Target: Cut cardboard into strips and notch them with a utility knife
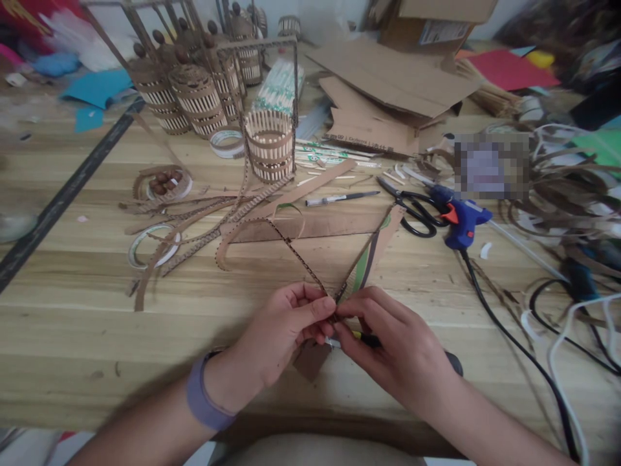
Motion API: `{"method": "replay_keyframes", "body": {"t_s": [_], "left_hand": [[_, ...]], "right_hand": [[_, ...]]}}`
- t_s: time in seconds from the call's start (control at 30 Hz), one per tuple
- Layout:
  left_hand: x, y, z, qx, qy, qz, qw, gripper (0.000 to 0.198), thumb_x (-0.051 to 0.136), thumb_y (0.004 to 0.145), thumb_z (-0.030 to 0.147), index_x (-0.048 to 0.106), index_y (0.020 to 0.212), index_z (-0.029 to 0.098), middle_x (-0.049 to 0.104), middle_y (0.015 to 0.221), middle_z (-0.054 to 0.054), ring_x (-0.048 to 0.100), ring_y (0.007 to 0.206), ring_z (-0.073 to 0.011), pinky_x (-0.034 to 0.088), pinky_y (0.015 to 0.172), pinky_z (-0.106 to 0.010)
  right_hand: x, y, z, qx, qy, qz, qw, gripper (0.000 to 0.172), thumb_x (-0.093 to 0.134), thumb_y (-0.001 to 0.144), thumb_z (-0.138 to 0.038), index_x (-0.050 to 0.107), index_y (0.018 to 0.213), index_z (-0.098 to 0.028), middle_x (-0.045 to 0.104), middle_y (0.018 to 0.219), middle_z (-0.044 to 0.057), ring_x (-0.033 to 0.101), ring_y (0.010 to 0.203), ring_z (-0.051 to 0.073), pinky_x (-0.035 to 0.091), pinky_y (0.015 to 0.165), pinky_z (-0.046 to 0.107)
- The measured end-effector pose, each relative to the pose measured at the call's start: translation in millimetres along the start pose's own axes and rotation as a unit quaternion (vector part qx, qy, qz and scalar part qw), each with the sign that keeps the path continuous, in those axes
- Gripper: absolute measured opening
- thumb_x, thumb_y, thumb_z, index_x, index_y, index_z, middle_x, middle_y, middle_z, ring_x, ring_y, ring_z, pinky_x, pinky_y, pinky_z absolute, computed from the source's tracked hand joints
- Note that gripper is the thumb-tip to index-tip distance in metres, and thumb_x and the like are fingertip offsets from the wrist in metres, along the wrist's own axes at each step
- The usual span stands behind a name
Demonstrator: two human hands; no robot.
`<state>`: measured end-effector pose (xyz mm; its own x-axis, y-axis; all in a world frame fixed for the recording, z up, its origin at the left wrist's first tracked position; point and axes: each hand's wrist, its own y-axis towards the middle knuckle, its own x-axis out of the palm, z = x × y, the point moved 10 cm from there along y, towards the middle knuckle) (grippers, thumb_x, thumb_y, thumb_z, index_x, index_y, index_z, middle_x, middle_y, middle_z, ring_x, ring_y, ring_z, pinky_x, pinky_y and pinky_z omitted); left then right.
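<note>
Just in front of me, my left hand [291, 323] is closed, with thumb and fingers pinching a thin corrugated cardboard strip [301, 255]. The strip loops up and away to the left. Close beside it, my right hand [392, 330] is closed too, its fingertips pinching at the same spot; the strip's end is mostly hidden there. A wider cardboard piece with green print [371, 255] runs from near the fingertips towards the scissors. Under my right hand lies a tool with a black and yellow handle [366, 338], partly covered. Below my fingers a brown cardboard scrap [312, 362] shows.
A blue glue gun [466, 220] and black scissors [417, 210] lie to the right, with cables. Ahead stands a small stick-and-cardboard basket [270, 158] with a tall handle. Tape rolls [154, 246], a pen [342, 199] and cardboard sheets [398, 77] are spread around.
</note>
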<state>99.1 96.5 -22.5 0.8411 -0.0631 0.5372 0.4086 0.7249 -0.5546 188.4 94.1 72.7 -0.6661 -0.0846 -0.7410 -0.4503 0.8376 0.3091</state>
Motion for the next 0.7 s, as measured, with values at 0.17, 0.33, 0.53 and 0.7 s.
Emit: {"method": "replay_keyframes", "body": {"t_s": [0.17, 0.33, 0.53, 0.7], "left_hand": [[0.5, -0.6, 0.2, -0.003, -0.012, 0.002, 1.000, 0.044, 0.091, 0.061, 0.041, 0.056, 0.071, 0.015, 0.059, 0.060, 0.003, 0.054, 0.054, -0.0079, 0.041, 0.052, -0.019], [-1.1, 0.4, -0.7, 0.008, -0.015, 0.010, 1.000, 0.045, 0.090, 0.062, 0.042, 0.056, 0.072, 0.016, 0.059, 0.062, 0.002, 0.057, 0.056, -0.0095, 0.043, 0.053, -0.020], [-1.2, -0.1, -1.9, 0.008, -0.019, 0.008, 1.000, 0.043, 0.090, 0.062, 0.042, 0.057, 0.072, 0.015, 0.059, 0.063, 0.002, 0.058, 0.057, -0.0097, 0.044, 0.054, -0.021], [-0.5, -0.2, -1.1, 0.009, -0.019, 0.005, 1.000, 0.043, 0.090, 0.063, 0.042, 0.058, 0.072, 0.015, 0.060, 0.062, 0.002, 0.057, 0.055, -0.0086, 0.043, 0.053, -0.020]], "right_hand": [[-1.4, 1.9, 3.9, 0.022, 0.036, -0.008, 0.999, 0.009, 0.056, 0.092, -0.016, 0.062, 0.091, -0.022, 0.065, 0.080, 0.001, 0.061, 0.066, 0.012, 0.049, 0.053, 0.022], [-3.8, 1.5, 1.6, 0.014, 0.005, 0.014, 1.000, 0.008, 0.057, 0.090, -0.015, 0.063, 0.089, -0.021, 0.064, 0.077, 0.001, 0.061, 0.066, 0.012, 0.049, 0.053, 0.022], [-1.3, -1.7, -1.2, -0.005, -0.010, 0.030, 0.999, 0.007, 0.057, 0.090, -0.015, 0.062, 0.092, -0.020, 0.064, 0.079, 0.003, 0.063, 0.069, 0.014, 0.054, 0.059, 0.026], [-1.0, -1.1, 2.1, 0.011, 0.016, 0.020, 1.000, 0.009, 0.056, 0.091, -0.016, 0.063, 0.091, -0.021, 0.065, 0.079, 0.002, 0.064, 0.069, 0.014, 0.053, 0.060, 0.025]]}}
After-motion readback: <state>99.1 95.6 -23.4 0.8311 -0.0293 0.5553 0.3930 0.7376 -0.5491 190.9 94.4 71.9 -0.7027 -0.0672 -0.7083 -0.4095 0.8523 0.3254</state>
